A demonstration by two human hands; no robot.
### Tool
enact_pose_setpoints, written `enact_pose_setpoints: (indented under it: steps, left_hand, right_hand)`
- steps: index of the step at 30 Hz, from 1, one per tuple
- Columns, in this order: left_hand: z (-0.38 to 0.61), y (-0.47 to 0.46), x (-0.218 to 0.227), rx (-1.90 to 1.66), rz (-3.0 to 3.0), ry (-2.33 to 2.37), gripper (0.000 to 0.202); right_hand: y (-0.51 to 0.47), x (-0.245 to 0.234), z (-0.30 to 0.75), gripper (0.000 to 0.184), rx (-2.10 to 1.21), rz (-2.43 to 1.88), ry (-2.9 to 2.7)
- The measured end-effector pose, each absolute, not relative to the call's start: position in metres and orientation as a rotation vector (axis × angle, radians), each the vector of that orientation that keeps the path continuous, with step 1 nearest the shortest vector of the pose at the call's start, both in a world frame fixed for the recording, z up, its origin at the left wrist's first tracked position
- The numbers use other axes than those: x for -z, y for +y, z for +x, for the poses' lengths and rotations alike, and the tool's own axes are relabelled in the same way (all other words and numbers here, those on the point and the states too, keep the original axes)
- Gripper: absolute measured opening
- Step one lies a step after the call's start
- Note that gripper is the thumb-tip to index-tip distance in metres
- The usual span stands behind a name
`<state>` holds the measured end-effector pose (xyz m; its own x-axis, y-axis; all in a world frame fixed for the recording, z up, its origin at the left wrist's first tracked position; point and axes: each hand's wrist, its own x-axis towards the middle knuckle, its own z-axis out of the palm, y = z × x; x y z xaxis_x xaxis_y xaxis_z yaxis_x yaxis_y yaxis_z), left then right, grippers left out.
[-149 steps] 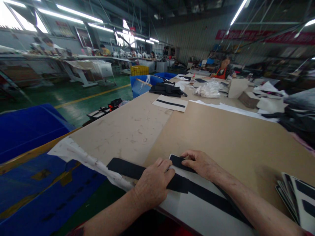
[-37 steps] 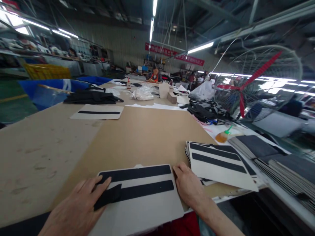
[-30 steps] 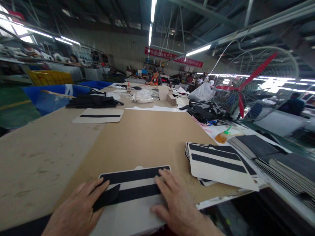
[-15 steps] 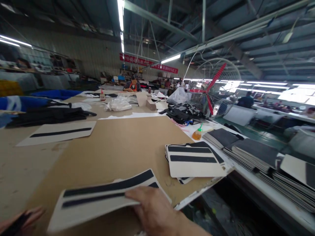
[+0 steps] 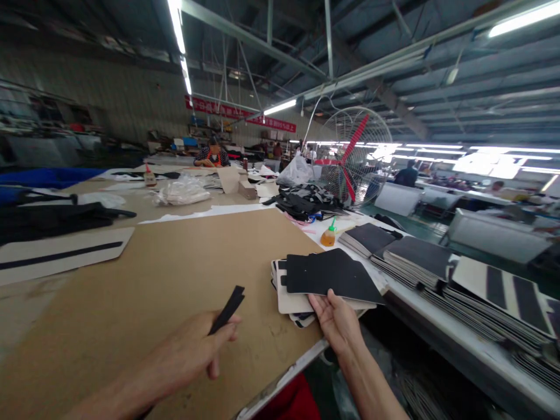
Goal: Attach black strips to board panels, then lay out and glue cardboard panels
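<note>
My left hand hovers over the brown cardboard sheet with its fingers pinched on a short black strip that sticks up. My right hand is palm up at the near edge of a pile of white panels. On top of the pile lies a panel with its black side up, and my fingers touch the underside of its near edge. Whether they grip it I cannot make out.
Stacks of black and striped panels lie on the bench to the right. A small orange glue bottle stands beyond the pile. A one-striped white panel lies far left. A red-bladed fan and a seated person are farther off.
The two-striped panel has left the cardboard in front of me and lies black side up on the pile to the right. My left hand has lifted with the black strip. My view swung right.
</note>
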<state>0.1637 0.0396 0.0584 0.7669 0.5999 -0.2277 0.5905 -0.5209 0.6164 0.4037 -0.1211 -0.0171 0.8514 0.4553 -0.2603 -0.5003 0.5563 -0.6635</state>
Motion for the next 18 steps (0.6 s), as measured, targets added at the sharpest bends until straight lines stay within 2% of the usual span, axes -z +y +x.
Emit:
enact_pose_setpoints:
  steps: [5,11,13,16,18]
  left_hand:
    - [0.247,0.019,-0.062,0.016,2.194,0.888,0.046]
    - [0.280,0.014,-0.032,0.047,1.917,0.973,0.051]
    - [0.287,0.014,-0.025,0.045,1.939,0.970,0.054]
    - [0.296,0.019,-0.015,0.016,1.999,0.957,0.051]
    - [0.302,0.028,-0.002,0.033,2.027,0.985,0.047]
  right_hand:
    - [-0.132,0.020,0.404,0.022,-0.557,-0.845,0.051]
    - [-0.141,0.024,0.397,0.032,-0.655,-0.962,-0.069]
    - [-0.147,0.025,0.397,0.037,-0.746,-1.049,-0.133]
    - [-0.164,0.031,0.408,0.055,-0.913,-1.242,-0.304]
    - [-0.181,0.037,0.424,0.058,-0.753,-1.456,-0.309]
